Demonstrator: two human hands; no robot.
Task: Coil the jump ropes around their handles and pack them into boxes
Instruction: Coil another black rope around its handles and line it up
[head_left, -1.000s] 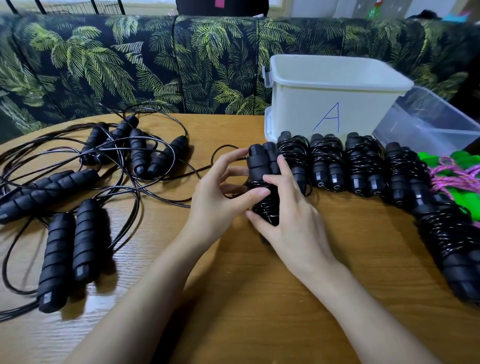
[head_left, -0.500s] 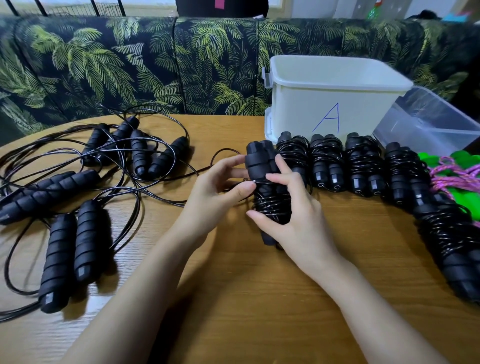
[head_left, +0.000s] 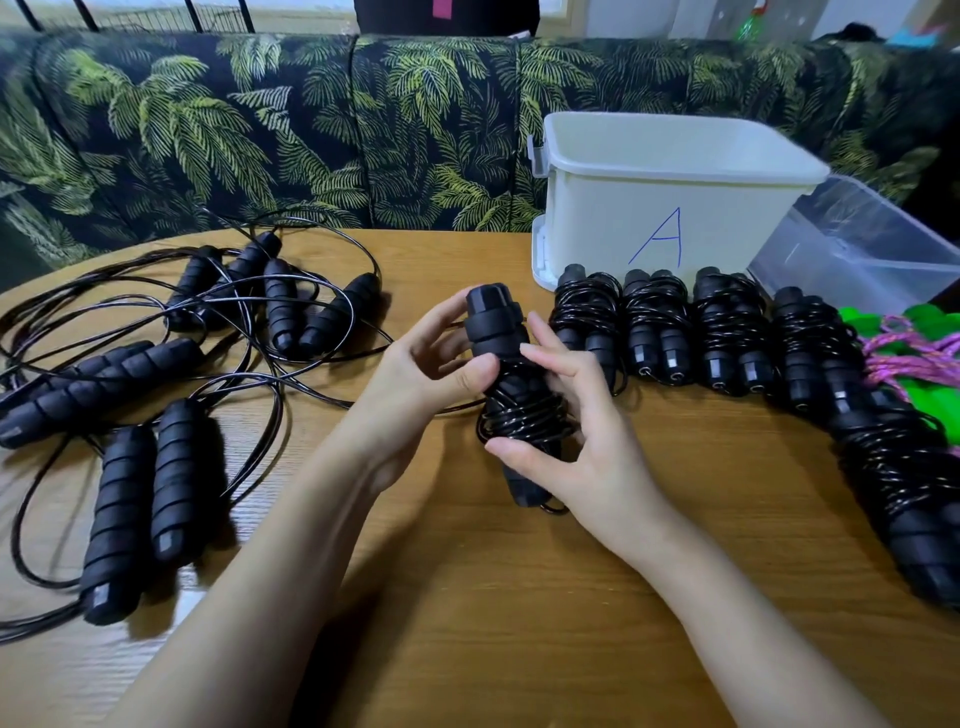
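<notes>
**Coiling stage.** The left hand (head_left: 415, 374) curls its thumb and fingers round the upper part of a jump rope (head_left: 511, 364). It holds the paired handles at a tilt over the table (head_left: 519, 597) so that the windings cannot slacken. The right hand (head_left: 587, 457) pinches the lower coils between thumb and bent fingers, probably to secure the cord's end, which is hidden. Finished bundles (head_left: 660, 332) stand in a row just in front of the white box (head_left: 675, 208), ready for packing. Loose ropes (head_left: 218, 322) lie at the left.
</notes>
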